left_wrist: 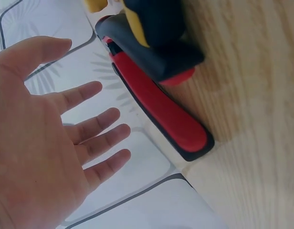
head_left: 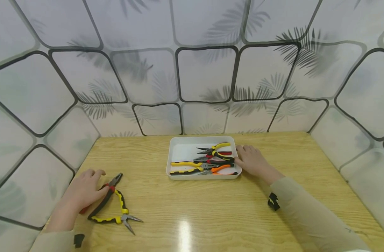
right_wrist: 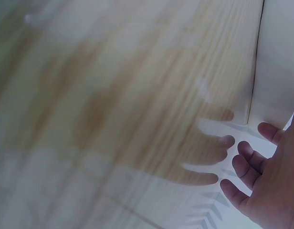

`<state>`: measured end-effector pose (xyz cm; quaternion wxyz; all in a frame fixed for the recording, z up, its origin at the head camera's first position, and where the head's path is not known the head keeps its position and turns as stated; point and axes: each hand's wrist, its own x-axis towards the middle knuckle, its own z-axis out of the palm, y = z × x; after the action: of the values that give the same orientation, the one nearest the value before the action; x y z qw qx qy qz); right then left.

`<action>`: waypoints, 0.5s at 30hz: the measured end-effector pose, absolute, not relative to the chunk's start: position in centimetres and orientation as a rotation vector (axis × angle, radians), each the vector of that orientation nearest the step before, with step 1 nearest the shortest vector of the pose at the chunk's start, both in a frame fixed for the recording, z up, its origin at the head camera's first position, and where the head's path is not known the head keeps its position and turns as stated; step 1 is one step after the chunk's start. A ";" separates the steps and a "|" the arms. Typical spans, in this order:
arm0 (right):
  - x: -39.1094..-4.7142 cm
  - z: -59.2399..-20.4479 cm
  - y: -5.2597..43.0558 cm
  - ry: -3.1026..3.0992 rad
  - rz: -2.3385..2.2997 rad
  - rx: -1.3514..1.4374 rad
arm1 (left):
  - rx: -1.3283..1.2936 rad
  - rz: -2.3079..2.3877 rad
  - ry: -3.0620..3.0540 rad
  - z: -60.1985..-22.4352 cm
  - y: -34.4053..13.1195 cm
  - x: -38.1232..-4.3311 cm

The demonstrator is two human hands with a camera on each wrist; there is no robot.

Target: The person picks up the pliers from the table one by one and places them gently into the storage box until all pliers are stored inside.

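Observation:
My left hand [head_left: 84, 189] is over red-and-black pliers [head_left: 115, 179] on the left of the table. In the left wrist view, its fingers are spread beside a red handle [left_wrist: 159, 102] and hold nothing. Yellow-and-black long-nose pliers [head_left: 107, 219] lie with spread handles against the red-and-black pair, jaws toward the near right. My right hand [head_left: 252, 160] is at the right wall of a white tray [head_left: 182, 140], thumb close to the rim. Its fingers [right_wrist: 247, 174] look loosely bent and grip nothing in the right wrist view.
Inside the tray, several pliers lie heaped to the right and front: yellow-and-black long-nose pliers [head_left: 222, 144], yellow-and-black pliers [head_left: 185, 163] and orange-handled pliers [head_left: 222, 168] among them. Patterned wall panels [head_left: 207, 77] enclose the wooden table [head_left: 179, 206] at the back and sides.

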<state>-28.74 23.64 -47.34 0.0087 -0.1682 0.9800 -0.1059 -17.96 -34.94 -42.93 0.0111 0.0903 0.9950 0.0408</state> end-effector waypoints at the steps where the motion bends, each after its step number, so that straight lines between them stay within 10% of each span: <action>1: -28.8 -47.3 23.6 3.064 -0.330 -0.527 | 0.278 0.125 3.101 -42.9 -35.0 -17.9; 15: -28.6 -47.0 23.5 3.061 -0.347 -0.536 | 0.228 0.137 3.050 -43.7 -35.2 -17.3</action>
<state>-28.62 23.52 -47.05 0.0075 -0.1714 0.9789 -0.1109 -17.34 -35.22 -43.69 0.0401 0.0744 0.9954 0.0448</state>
